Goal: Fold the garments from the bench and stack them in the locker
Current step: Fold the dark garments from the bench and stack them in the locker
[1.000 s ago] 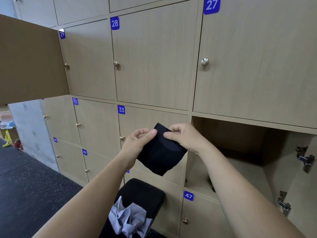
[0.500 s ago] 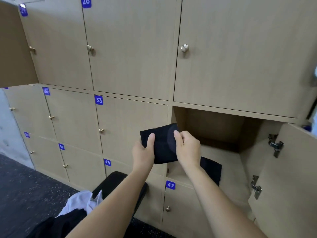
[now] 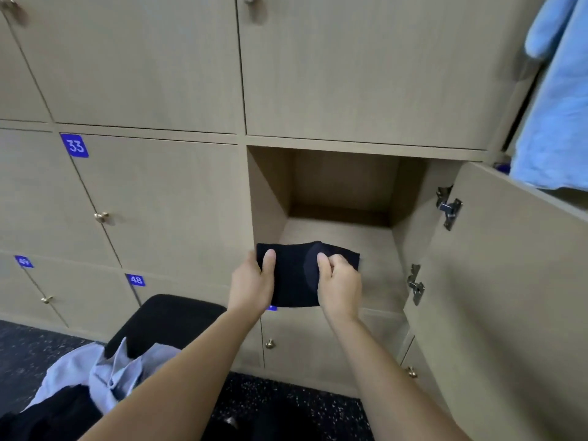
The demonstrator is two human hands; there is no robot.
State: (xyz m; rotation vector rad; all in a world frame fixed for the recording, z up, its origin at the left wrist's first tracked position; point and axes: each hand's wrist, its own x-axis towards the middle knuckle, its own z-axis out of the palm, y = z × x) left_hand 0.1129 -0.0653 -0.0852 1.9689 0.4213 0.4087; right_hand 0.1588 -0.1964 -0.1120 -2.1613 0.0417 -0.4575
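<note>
Before the locker (image 3: 339,186), left hand (image 3: 251,286) and right hand (image 3: 339,286) hold black garment (image 3: 294,276).

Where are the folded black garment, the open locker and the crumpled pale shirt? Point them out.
folded black garment (image 3: 296,275): head view, middle of the visible cloth.
open locker (image 3: 340,183): head view, back wall.
crumpled pale shirt (image 3: 105,375): head view, its bunched middle.

The folded black garment (image 3: 294,275) has travelled right, from in front of door 33 (image 3: 152,202) to the front edge of the open locker (image 3: 381,249) floor, and is now held nearly level rather than hanging cornerwise. The left hand (image 3: 251,288) and right hand (image 3: 339,288) came with it (thumbs on top, one each side). A blue cloth (image 3: 556,106) has entered view upper right.
</note>
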